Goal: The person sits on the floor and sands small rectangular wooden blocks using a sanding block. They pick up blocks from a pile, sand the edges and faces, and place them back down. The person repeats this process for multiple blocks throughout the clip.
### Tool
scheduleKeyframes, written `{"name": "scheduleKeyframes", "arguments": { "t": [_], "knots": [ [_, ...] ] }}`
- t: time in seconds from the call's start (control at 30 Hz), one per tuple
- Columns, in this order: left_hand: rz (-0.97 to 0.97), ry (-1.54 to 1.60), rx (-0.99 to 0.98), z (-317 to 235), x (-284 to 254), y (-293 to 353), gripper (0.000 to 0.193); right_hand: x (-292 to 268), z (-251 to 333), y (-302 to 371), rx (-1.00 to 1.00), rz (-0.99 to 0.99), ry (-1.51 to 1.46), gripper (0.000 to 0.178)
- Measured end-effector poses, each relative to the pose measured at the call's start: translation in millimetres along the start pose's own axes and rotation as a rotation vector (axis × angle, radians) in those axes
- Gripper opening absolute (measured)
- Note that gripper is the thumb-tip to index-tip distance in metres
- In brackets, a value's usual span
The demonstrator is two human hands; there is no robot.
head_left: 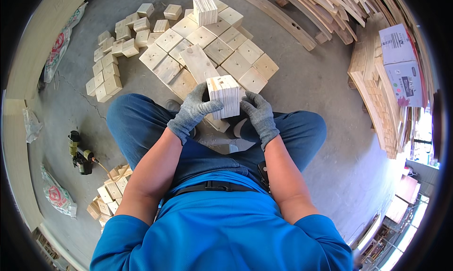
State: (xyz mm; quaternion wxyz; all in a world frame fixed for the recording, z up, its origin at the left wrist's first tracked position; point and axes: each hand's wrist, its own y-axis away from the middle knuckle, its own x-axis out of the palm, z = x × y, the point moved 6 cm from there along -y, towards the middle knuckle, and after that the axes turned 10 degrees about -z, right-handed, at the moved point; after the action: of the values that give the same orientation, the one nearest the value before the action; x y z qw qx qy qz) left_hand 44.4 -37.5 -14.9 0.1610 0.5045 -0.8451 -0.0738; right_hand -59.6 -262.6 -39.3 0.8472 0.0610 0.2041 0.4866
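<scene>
Between my knees a wooden block [224, 97] with a layered, striped side stands upright in my gloved hands. My left hand [197, 107] grips its left side, with the thumb lying across the near face. On the block's right side, the fingertips of my right hand [259, 113] press against the edge. Just beyond lies a flat wooden board [198, 62], resting on a broad layer of square wooden blocks [221, 50] that have small holes in their tops. A second striped block [205, 11] stands on the far end of that layer.
Smaller loose blocks [123, 33] sit on the concrete floor at the far left. A nail gun [80, 153] with a hose lies left of me, near more blocks [112, 195] and a plastic sack [57, 193]. Stacked timber [373, 91] and a cardboard box [402, 65] stand to the right.
</scene>
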Motion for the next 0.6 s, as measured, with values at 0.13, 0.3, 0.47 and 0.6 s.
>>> {"name": "scheduleKeyframes", "arguments": {
  "t": [0.13, 0.3, 0.47, 0.6],
  "knots": [
    [0.001, 0.011, 0.009, -1.1, 2.4, 0.7, 0.105, -1.5, 0.7, 0.4, 0.024, -0.003, -0.01, 0.046],
    [-0.009, -0.014, 0.011, -0.6, 2.5, 0.5, 0.106, -2.8, 1.3, 0.4, 0.023, -0.008, -0.014, 0.045],
    [0.003, -0.013, 0.022, 2.0, 1.3, -0.9, 0.107, -1.5, -2.1, -1.1, -0.002, -0.006, -0.024, 0.046],
    [-0.004, -0.008, 0.016, 2.8, 0.2, -1.3, 0.108, -1.7, 1.9, 0.4, -0.002, -0.008, -0.004, 0.046]
  ]
}}
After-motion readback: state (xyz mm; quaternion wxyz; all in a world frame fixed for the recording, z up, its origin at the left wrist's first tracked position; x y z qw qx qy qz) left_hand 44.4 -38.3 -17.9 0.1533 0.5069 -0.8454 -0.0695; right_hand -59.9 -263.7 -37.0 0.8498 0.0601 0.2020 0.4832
